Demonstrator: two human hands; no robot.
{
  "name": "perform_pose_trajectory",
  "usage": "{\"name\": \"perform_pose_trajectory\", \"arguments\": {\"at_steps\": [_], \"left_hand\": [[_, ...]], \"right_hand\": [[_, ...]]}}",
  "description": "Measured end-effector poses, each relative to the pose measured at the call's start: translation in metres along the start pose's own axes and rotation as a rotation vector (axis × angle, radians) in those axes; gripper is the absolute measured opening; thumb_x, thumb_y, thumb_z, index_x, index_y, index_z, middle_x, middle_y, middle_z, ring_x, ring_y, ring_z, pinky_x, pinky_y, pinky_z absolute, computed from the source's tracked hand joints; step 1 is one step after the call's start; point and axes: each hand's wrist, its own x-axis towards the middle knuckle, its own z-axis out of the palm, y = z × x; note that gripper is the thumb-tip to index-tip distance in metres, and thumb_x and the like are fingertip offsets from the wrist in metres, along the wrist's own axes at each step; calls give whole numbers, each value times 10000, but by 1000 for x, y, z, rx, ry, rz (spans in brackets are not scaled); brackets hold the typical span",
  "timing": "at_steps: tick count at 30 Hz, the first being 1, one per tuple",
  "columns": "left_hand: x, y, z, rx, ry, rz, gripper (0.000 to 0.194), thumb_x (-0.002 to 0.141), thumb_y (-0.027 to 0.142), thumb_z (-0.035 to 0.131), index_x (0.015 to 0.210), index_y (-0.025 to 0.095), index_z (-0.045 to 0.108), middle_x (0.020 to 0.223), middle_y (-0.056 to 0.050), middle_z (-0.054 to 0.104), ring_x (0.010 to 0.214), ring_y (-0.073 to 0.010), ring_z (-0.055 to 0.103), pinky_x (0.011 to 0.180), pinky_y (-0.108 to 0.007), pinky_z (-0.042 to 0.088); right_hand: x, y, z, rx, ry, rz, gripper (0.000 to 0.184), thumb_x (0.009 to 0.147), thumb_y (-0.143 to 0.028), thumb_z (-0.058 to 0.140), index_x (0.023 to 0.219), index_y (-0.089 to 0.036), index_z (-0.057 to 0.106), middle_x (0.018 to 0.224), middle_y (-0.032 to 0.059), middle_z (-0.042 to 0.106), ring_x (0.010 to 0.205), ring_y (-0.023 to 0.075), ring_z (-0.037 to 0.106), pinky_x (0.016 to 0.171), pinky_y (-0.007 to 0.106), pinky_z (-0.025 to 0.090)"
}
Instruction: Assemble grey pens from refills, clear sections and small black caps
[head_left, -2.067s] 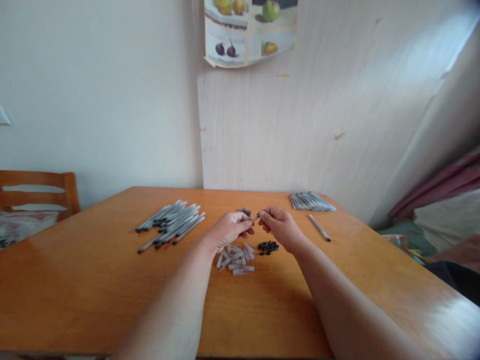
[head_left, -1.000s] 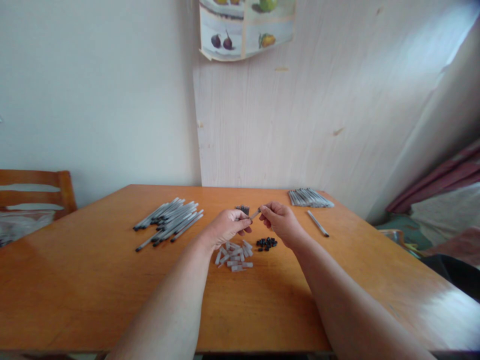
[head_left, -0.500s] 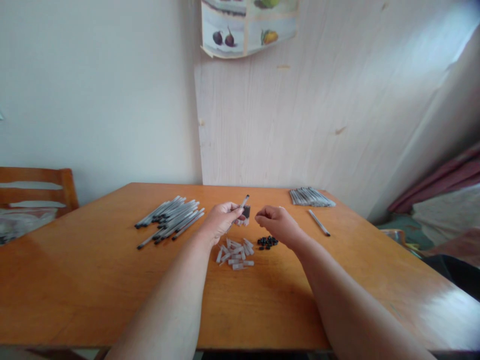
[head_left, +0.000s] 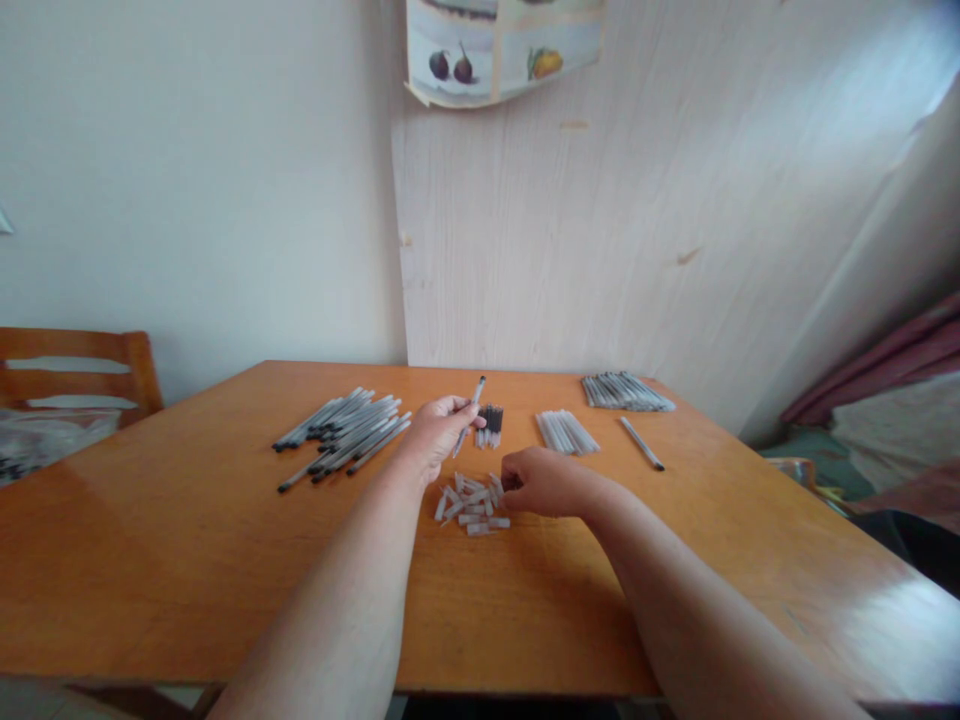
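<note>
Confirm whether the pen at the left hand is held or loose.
Held: the left hand pinches the pen between thumb and fingers, with an end showing on either side of the grip.

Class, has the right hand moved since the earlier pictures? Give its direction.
Yes: against the pile of translucent pieces, the right hand has come nearer the viewer, to the pile's right side.

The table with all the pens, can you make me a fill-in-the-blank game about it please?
1. The thin tube is in the person's ____ grip.
2. On the table, the lone pen lies toward the ____ side.
3. Between the dark sticks and the small whitish pieces, the right grip is nearer the ____.
4. The fruit painting hangs on the ____.

Missing words: left; right; small whitish pieces; wall.
</note>
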Motion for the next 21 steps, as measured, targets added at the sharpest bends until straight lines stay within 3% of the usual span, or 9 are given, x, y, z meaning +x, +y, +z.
{"name": "perform_pose_trajectory", "arguments": {"at_steps": [11, 21], "left_hand": [[-1, 2, 0, 0, -2, -10, 254, 754, 391, 659, 855, 159, 663, 874, -98, 739, 687, -139, 568, 611, -248, 388], [-3, 3, 0, -26, 7, -6, 233, 740, 368, 680, 829, 153, 674, 856, -99, 738, 658, -131, 565, 602, -237, 377]], "right_hand": [[-3, -9, -4, -126, -67, 44, 214, 782, -296, 591, 908, -164, 703, 911, 84, 724, 743, 170, 627, 537, 242, 301], [-2, -11, -2, -149, -16, 99, 218, 771, -274, 567, 865, -176, 738, 870, 103, 734, 713, 193, 633, 522, 263, 305]]}}
